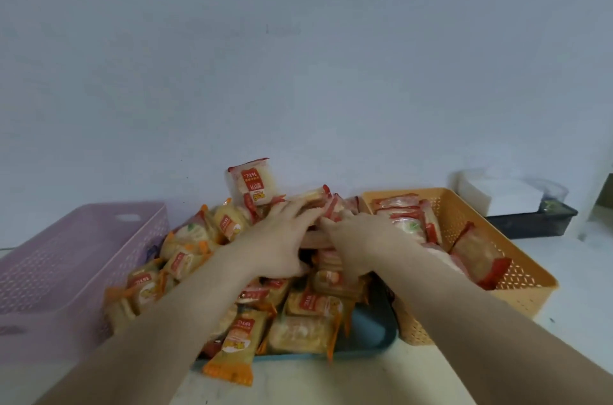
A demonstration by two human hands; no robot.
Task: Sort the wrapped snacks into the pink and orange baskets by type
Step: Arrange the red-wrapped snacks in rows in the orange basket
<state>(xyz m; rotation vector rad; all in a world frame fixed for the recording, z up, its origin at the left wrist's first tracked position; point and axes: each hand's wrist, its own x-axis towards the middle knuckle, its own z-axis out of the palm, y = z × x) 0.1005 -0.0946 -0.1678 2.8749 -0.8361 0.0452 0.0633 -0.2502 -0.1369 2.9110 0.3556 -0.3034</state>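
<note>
Bkgd: plain pale blue-grey wall (298,56) fills the top half, bare but for a small dark mark (266,29) near centre; light is soft & even. Below it a white tabletop (583,275) w/ a few dark specks runs back to the wall. Far right at the back a black tray (530,222) sits on the tabletop, w/ a stack of white sheets (497,194), prob. napkins in clear wrap, on or just behind it (can't tell which).
</note>
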